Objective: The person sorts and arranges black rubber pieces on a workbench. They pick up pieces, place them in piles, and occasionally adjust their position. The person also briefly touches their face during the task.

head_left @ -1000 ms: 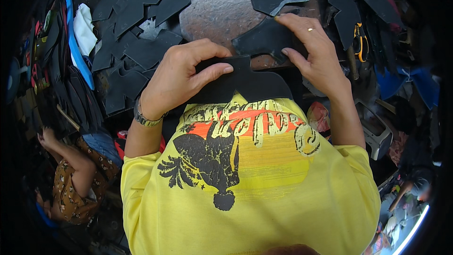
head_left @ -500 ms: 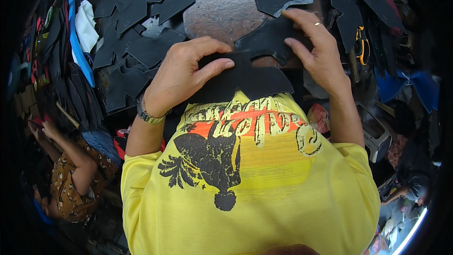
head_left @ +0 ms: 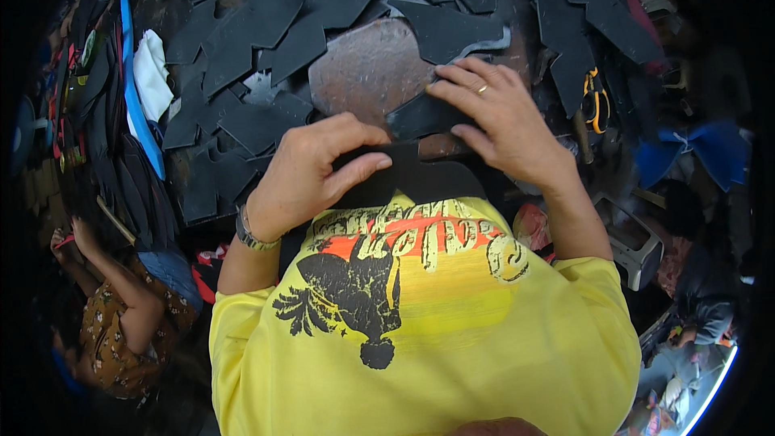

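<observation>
My left hand pinches a flat black cut-out of sheet material between thumb and fingers. That cut-out lies at the table's near edge, against my yellow shirt, with a notch in its near side. My right hand rests with fingers and thumb spread over a second black cut-out, just beyond the first. Its palm hides part of that second piece. Both pieces are beside a bare, worn brown patch of the work surface.
Many overlapping black cut-outs cover the table. An orange-and-black handled tool lies at the right. White cloth and a blue strip are at the left. A person in a brown patterned top works at lower left.
My right hand has slid left and nearer across the second cut-out. My left hand keeps its pinch on the near piece. The whole view has shifted, so the table sits lower in it.
</observation>
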`<state>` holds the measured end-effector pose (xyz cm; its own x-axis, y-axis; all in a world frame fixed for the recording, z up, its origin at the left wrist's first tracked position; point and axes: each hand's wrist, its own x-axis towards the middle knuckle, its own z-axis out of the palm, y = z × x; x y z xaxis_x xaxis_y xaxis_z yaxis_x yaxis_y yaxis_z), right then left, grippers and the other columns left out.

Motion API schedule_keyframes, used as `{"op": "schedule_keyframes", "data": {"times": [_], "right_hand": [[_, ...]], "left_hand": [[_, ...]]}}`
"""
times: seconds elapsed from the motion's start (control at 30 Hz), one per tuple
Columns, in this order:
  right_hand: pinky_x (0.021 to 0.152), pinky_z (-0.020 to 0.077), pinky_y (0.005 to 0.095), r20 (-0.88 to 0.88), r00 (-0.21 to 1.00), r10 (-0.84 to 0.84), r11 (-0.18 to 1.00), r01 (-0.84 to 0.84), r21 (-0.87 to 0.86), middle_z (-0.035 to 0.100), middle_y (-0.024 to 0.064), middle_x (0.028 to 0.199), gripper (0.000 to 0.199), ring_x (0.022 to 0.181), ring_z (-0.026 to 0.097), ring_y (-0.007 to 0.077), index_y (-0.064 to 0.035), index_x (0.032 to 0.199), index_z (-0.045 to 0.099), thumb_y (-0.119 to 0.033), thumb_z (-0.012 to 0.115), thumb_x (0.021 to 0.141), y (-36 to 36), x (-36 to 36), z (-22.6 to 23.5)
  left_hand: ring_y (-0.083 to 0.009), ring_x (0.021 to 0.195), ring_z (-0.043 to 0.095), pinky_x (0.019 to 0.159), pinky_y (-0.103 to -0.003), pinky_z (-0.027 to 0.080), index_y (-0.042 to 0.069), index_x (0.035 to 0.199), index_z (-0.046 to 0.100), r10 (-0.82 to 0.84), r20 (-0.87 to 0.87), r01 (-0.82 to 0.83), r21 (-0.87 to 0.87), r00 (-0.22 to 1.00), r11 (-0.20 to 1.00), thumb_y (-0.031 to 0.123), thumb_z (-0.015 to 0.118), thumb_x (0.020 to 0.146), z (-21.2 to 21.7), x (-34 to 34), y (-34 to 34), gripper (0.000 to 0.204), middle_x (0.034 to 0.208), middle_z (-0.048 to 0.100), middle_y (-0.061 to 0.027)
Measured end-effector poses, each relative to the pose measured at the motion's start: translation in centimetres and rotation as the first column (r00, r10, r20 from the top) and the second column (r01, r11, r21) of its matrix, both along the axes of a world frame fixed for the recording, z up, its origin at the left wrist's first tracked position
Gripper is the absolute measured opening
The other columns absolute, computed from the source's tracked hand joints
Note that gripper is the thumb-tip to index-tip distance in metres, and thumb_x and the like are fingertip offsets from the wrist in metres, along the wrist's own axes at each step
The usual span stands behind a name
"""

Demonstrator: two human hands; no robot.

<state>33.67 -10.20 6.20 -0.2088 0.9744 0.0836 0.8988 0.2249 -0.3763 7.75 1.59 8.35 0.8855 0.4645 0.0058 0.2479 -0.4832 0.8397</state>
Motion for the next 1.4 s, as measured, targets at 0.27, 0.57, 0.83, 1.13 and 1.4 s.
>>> {"op": "schedule_keyframes", "data": {"times": [0.27,0.57,0.83,1.13,1.4], "right_hand": [[0.106,0.0383,0.0464,-0.045,0.999,-0.008,1.000,0.008,-0.013,0.057,0.0132,0.122,0.067,0.117,0.054,0.0342,-0.0147,0.135,0.057,-0.004,0.081,0.073,1.1,-1.0,0.7],[0.097,0.0479,0.0413,-0.249,0.954,-0.165,0.980,0.132,-0.146,0.058,0.0144,0.124,0.059,0.112,0.060,0.0338,-0.0108,0.132,0.061,0.002,0.077,0.077,0.2,-1.4,1.2],[0.093,0.0491,0.0357,-0.391,0.900,-0.191,0.972,0.230,0.053,0.066,0.0147,0.111,0.042,0.105,0.065,0.0319,-0.0039,0.125,0.064,0.009,0.064,0.085,2.5,2.0,1.7],[0.096,0.0482,0.0460,-0.132,0.975,-0.180,0.940,0.210,0.271,0.067,0.0138,0.113,0.044,0.106,0.063,0.0365,-0.0102,0.127,0.063,-0.008,0.070,0.084,7.1,6.2,1.3],[0.096,0.0524,0.0461,0.021,0.804,-0.594,0.796,0.584,0.160,0.073,0.0185,0.115,0.039,0.111,0.067,0.0378,-0.0148,0.125,0.068,-0.021,0.071,0.087,20.1,21.3,-1.0]], "left_hand": [[-0.0267,0.072,0.068,0.063,-0.033,0.053,0.003,0.102,0.071,0.016,0.042,-0.018,0.043,0.999,0.999,0.015,0.077,0.088,-0.6,-0.2,-0.2,0.019,0.086,0.068,-0.0108],[-0.0279,0.072,0.068,0.064,-0.034,0.053,0.003,0.101,0.071,0.036,0.041,-0.037,0.032,0.999,0.999,0.015,0.077,0.088,-0.8,-0.6,-0.4,0.019,0.087,0.068,-0.0111],[-0.0315,0.072,0.067,0.064,-0.035,0.052,0.002,0.100,0.071,0.036,0.044,-0.038,0.049,0.998,0.998,0.016,0.077,0.088,-0.4,-0.1,-0.3,0.019,0.087,0.067,-0.0125],[-0.0296,0.071,0.068,0.064,-0.035,0.053,0.003,0.100,0.072,0.057,-0.001,-0.057,0.043,0.998,0.997,0.016,0.077,0.088,-0.2,-0.2,-0.4,0.019,0.086,0.069,-0.0115],[-0.0272,0.071,0.068,0.064,-0.034,0.053,0.003,0.100,0.073,0.087,-0.001,-0.087,0.040,0.996,0.995,0.016,0.076,0.089,-0.2,0.0,-0.5,0.018,0.086,0.069,-0.0101]]}}
